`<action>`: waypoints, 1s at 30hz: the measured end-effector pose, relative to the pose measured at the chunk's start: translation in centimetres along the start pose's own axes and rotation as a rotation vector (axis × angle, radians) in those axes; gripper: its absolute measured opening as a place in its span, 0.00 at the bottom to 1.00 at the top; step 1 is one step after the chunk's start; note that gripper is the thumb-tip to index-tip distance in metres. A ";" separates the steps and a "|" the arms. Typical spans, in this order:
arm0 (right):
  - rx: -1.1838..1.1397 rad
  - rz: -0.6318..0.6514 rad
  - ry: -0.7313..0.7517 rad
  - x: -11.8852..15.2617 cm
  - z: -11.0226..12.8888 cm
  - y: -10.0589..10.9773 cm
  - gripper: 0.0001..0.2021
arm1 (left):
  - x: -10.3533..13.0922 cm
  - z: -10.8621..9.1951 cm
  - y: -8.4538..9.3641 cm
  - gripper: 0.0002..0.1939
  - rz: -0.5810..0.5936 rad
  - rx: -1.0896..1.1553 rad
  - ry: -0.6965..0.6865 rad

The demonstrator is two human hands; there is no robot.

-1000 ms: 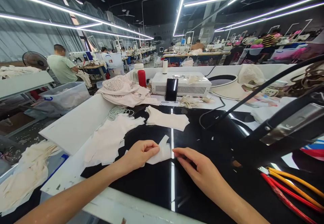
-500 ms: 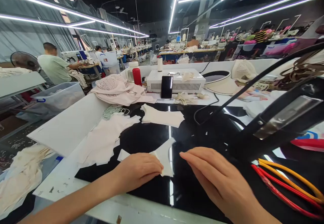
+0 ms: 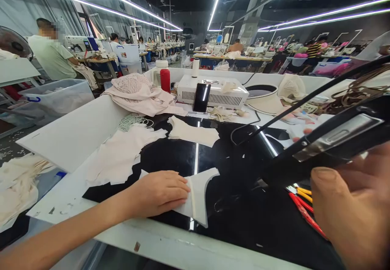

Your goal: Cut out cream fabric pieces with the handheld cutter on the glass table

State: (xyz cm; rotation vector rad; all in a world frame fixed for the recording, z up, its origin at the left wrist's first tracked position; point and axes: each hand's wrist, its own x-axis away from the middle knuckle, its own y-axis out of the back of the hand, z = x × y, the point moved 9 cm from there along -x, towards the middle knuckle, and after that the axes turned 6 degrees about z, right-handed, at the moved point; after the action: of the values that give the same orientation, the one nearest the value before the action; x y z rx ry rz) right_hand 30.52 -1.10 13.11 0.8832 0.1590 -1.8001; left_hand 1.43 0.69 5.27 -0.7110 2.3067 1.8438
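My left hand (image 3: pixel 163 192) lies palm down with its fingers flat on a small white fabric piece (image 3: pixel 201 194) near the table's front edge. The piece has a curved right edge and a raised strip across it; part of it is hidden under the hand. At the right, my right hand (image 3: pixel 350 209) is wrapped around a black corded hand tool (image 3: pixel 338 138) with a metal plate on its side. The thumb shows in front of it and fingertips show behind. Beneath the tool, scissors-like red and yellow handles (image 3: pixel 304 209) lie partly covered.
On the black tabletop (image 3: pixel 170 152) lie another cream fabric piece (image 3: pixel 193 131) and stacked pale pieces (image 3: pixel 118 156). Behind stand a phone (image 3: pixel 201 98), a white vented box (image 3: pixel 222 93) and a red bottle (image 3: pixel 165 80). A black cable (image 3: pixel 286 111) arches at right. A co-worker (image 3: pixel 50 52) sits far left.
My right hand has moved right and taken hold of the black corded tool. My left hand has flattened onto the white fabric piece, which is more spread out. The whole view has shifted slightly.
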 end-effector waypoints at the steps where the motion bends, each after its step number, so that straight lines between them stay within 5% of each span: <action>1: -0.040 -0.061 -0.041 -0.2 -0.1 0.1 0.27 | 0.0 0.2 0.2 0.09 -0.012 -0.021 0.014; 8: -0.259 -0.109 -0.101 -1.2 0.3 -2.0 0.16 | 0.0 0.6 0.0 0.09 0.047 -0.111 0.049; 15: -0.380 -0.055 -0.039 -0.7 2.0 -4.5 0.23 | -2.0 -3.3 -0.8 0.04 0.068 -0.129 -0.017; 20: -0.535 0.008 -0.048 1.0 3.0 -6.3 0.27 | -3.0 -5.5 -2.5 0.10 0.077 -0.250 -0.117; 26: -0.631 0.058 -0.079 2.8 4.5 -7.9 0.30 | -3.1 -5.5 -3.9 0.13 0.107 -0.298 -0.130; 30: -0.631 0.055 -0.068 3.3 5.4 -8.5 0.27 | -3.2 -4.2 -3.6 0.13 0.056 -0.082 0.003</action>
State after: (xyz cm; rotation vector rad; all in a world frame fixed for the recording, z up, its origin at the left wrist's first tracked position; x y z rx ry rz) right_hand 20.07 -2.73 12.35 0.3701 0.6146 -1.5811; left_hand 6.58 -2.95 4.32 -0.6660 2.2869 1.9728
